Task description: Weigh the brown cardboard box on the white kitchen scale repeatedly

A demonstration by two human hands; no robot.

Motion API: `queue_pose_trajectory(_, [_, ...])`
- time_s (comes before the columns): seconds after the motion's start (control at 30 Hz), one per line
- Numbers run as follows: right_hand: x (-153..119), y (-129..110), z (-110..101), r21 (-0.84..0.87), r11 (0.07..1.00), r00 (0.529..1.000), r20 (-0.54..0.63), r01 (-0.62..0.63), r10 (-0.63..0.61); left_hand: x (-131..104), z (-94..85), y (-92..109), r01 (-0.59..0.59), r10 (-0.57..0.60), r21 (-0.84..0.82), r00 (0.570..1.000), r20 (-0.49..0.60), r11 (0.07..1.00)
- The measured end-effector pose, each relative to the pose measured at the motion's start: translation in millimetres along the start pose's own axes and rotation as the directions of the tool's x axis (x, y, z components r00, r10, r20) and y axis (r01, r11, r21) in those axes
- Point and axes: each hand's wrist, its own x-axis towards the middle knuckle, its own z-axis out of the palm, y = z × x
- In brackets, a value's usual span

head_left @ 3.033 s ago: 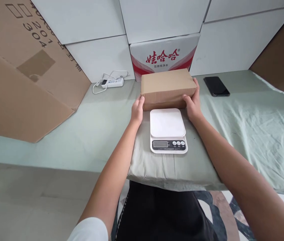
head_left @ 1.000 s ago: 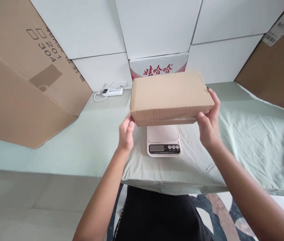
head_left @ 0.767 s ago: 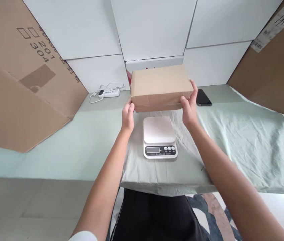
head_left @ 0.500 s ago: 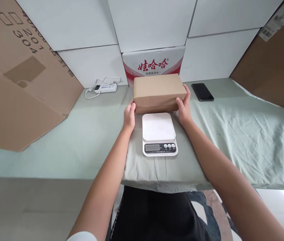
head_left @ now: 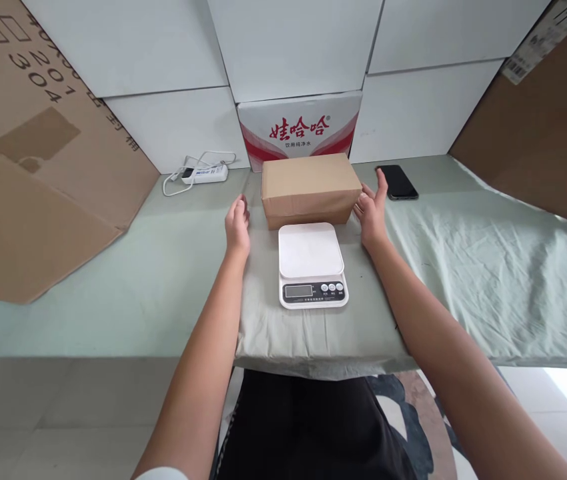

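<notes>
A closed brown cardboard box (head_left: 313,193) rests on the cloth behind a white kitchen scale (head_left: 311,251). The scale's plate is bare and its dark panel has a display and round buttons. Left of the box, with a gap between, is my left hand (head_left: 238,223); it holds nothing and its fingers are loosely bent. At the box's right end my right hand (head_left: 372,212) is open with fingers spread. Some of its fingertips are close to the box's corner; whether they touch it I cannot tell.
A black phone (head_left: 397,182) lies beyond my right hand. At the back left lies a white power strip (head_left: 205,174) with its cable. A red-and-white carton (head_left: 299,127) and white boxes form the back; large cardboard sheets (head_left: 38,173) flank the green tablecloth (head_left: 178,287).
Both hands have let go of the cardboard box. My left hand has moved away to the left, and the right hand's fingers have spread. The box now rests behind the scale.
</notes>
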Motion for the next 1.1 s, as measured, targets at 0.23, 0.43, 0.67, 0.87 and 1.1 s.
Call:
queue_pose_trajectory(0.23, [-5.8,-14.1,9.5,0.151,0.975,0.986,0.073,-0.16,0.151,-11.0,13.9,-1.3,-0.032,0.026,0.034,0.983,0.182,0.999])
queue_pose_trajectory(0.43, [-4.3,-21.4,15.2,0.078,0.995,0.995,0.084,-0.055,0.048,-13.0,23.2,4.5,-0.146,0.134,0.032,0.962,0.237,0.989])
queue_pose_trajectory(0.67, [-28.1,-82.5,1.2,0.073,0.988,0.99,-0.015,0.139,-0.138,-46.6,9.7,41.1,-0.343,0.332,0.022,0.923,0.196,0.939])
queue_pose_trajectory(0.87, [-92.1,-96.8,-21.3,0.052,0.991,0.992,-0.046,0.12,-0.118,-109.9,-12.2,46.5,-0.3,0.302,-0.047,0.921,0.247,0.953])
queue_pose_trajectory(1.1, [-126.8,-101.4,-20.9,0.085,0.996,0.998,-0.055,0.023,-0.018,-138.9,-23.7,40.5,-0.23,0.237,-0.057,0.934,0.269,0.972])
